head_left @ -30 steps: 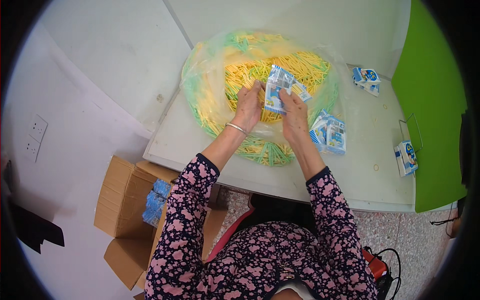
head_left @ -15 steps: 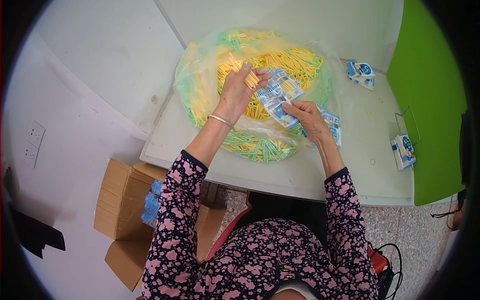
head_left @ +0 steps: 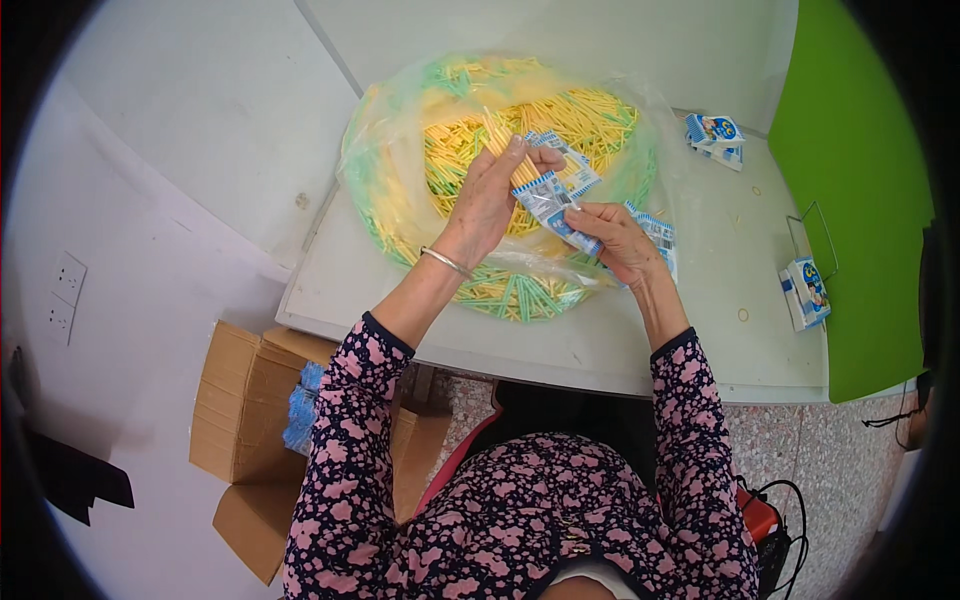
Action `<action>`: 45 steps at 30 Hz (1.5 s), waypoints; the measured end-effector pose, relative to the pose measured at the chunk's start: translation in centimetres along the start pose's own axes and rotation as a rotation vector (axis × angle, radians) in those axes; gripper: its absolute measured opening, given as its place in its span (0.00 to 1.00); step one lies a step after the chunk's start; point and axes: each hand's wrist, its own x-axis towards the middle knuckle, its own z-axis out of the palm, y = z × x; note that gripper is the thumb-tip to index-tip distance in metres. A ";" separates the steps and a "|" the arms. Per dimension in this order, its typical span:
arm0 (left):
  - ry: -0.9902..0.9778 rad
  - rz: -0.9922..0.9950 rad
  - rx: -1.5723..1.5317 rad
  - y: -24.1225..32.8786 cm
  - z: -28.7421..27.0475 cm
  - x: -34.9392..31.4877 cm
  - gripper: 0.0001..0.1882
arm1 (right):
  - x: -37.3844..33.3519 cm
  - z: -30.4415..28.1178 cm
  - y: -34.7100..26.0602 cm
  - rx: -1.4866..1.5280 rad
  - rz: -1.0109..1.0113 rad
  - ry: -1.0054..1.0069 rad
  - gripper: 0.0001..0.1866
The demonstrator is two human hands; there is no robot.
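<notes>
A big clear plastic bag (head_left: 400,150) full of yellow and green sticks lies on the white table (head_left: 620,340). Above it my left hand (head_left: 490,195) pinches a few yellow sticks (head_left: 505,145) and feeds them into a small blue-and-white packet (head_left: 553,195). My right hand (head_left: 615,235) grips that packet from the lower right. A bracelet sits on my left wrist. More packets of the same kind (head_left: 660,235) lie just right of my right hand, partly hidden by it.
Two blue-and-white packet stacks (head_left: 715,135) rest at the table's far right, another one (head_left: 805,290) near a wire clip by the green panel (head_left: 850,180). An open cardboard box (head_left: 250,410) with blue packets stands on the floor at my left. Cables lie at lower right.
My left hand has lifted out of the stick pile with a few yellow sticks and met the packet, which my right hand has kept hold of and turned toward it.
</notes>
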 end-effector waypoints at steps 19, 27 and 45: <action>0.178 -0.017 0.030 1.6 -4.1 0.2 0.21 | 2.7 2.3 1.0 -0.210 -0.152 0.077 0.13; 0.132 0.075 0.307 1.6 -6.3 0.5 0.16 | 2.6 2.1 1.4 -0.187 -0.158 0.095 0.11; -0.093 0.111 0.653 1.6 -3.4 0.1 0.17 | 2.1 1.3 1.2 -0.086 -0.181 0.091 0.13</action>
